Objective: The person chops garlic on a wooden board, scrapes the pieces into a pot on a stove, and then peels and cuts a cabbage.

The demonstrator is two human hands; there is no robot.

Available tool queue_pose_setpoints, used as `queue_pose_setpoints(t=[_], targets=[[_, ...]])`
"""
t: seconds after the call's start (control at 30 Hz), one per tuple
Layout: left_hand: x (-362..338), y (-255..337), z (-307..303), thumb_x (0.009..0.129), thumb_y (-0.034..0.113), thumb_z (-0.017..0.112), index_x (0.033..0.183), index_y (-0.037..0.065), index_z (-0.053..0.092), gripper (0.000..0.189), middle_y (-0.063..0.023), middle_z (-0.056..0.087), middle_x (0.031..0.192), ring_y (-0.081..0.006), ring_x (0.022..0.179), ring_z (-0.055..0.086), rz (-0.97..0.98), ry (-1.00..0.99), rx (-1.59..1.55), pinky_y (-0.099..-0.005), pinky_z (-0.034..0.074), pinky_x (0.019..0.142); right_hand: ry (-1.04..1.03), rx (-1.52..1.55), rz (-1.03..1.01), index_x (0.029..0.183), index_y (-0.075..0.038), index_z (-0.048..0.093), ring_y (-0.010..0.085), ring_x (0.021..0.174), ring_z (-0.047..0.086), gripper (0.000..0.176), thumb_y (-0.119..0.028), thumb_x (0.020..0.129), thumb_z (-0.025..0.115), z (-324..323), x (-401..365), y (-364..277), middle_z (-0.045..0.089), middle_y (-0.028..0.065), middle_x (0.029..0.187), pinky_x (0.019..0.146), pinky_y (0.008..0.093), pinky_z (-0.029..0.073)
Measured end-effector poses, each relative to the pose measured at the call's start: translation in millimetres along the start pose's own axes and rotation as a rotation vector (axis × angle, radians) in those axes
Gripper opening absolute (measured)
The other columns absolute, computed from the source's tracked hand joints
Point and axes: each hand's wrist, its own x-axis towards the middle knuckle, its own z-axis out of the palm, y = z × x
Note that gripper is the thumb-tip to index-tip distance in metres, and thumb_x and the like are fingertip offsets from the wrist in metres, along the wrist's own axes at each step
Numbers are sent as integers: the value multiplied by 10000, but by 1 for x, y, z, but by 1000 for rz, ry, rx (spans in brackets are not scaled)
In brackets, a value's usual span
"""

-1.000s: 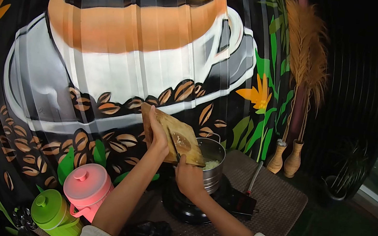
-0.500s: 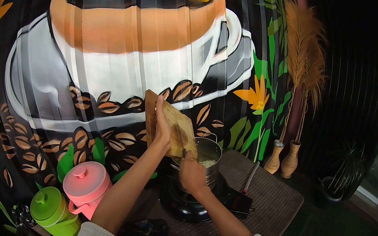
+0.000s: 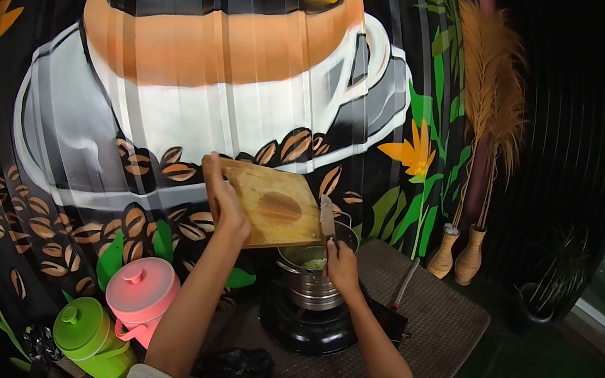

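Observation:
My left hand (image 3: 227, 207) grips the left edge of a wooden cutting board (image 3: 266, 224), which is tilted with its face toward me. A darker damp patch marks the middle of the board. In my right hand (image 3: 343, 268) is a knife (image 3: 326, 216), its blade pointing up beside the board's right edge. Bits of something cling to the blade. Just below the board stands a metal pot (image 3: 312, 294) holding pale green chopped food (image 3: 313, 263). The board hides part of the pot's rim. Under the pot is a black stove (image 3: 297, 331).
A pink lidded jug (image 3: 140, 291) and a green one (image 3: 85, 333) stand at the left. Black plastic (image 3: 238, 367) lies near my left forearm on the brown textured table (image 3: 446, 300). Behind rises a painted wall (image 3: 173, 115); two vases (image 3: 457, 255) stand at the right.
The board has swung left and turned its face more toward me. My right hand has moved right, away from the board's lower edge, and the knife blade now shows upright.

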Motion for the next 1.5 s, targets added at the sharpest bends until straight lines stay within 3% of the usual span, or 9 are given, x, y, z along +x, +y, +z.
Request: queue_pose_setpoints(t=[0.1,0.43,0.5,0.57,0.63,0.67,0.87,1.3,1.5], targets=[[8,10,-13,864,699,502,1514,62,234,949,-128,347,1484,-225,1337,375,-112,-22,-175,-370,320,1096,-137,392,152,845,-45,539,130,394,475,382,-368,1025,444,-1,0,9,473,47,476,399,278,339],[24,35,-37,757,814,523,1468,44,253,1082,-146,397,1414,-305,1270,429,-271,-16,-354,-470,325,1082,-438,822,374,824,-33,540,80,373,386,372,-337,1024,462,-50,-56,32,455,6,490,384,229,252],[27,37,-38,758,811,527,1443,46,303,1050,-142,438,1378,-301,1242,454,-247,101,-335,-457,336,1076,-366,384,240,880,-24,568,65,389,390,320,-309,1012,502,-63,-65,39,452,-7,509,396,227,271],[34,30,-46,771,796,528,1436,50,317,1021,-140,439,1376,-295,1242,455,-229,38,-340,-447,339,1076,-309,319,190,926,-3,585,196,412,527,266,-255,994,528,-60,-61,49,559,96,563,434,313,389],[31,22,-43,785,782,529,1429,54,331,992,-138,439,1374,-290,1242,455,-221,-27,-344,-437,342,1075,94,-260,-269,960,10,572,381,557,627,222,-205,978,519,-46,-52,39,637,231,692,542,449,475],[21,21,-32,802,764,527,1442,62,323,972,-138,416,1402,-286,1263,441,-148,12,-306,-428,337,1080,37,-400,-109,1066,28,545,469,720,625,217,-158,958,516,-43,-51,5,636,310,815,653,537,483],[22,-14,-38,835,735,496,1530,106,193,986,-109,240,1558,-272,1407,301,-211,289,-210,-403,279,1134,232,-889,-460,1290,59,470,318,794,641,501,-53,819,599,14,-28,6,568,177,954,596,364,561],[5,-7,-38,749,838,471,1522,34,183,1152,-142,270,1543,-284,1391,315,-325,211,-174,-418,249,1136,-13,-470,-106,1304,52,478,389,889,650,446,-4,873,578,-45,-124,12,578,251,1039,751,430,545],[16,-19,-44,742,851,465,1501,-1,208,1170,-157,310,1514,-294,1379,327,-299,61,-199,-411,244,1135,-63,-372,-293,1175,50,433,458,851,638,280,-46,927,521,-15,-62,-20,605,280,1000,734,491,530]])
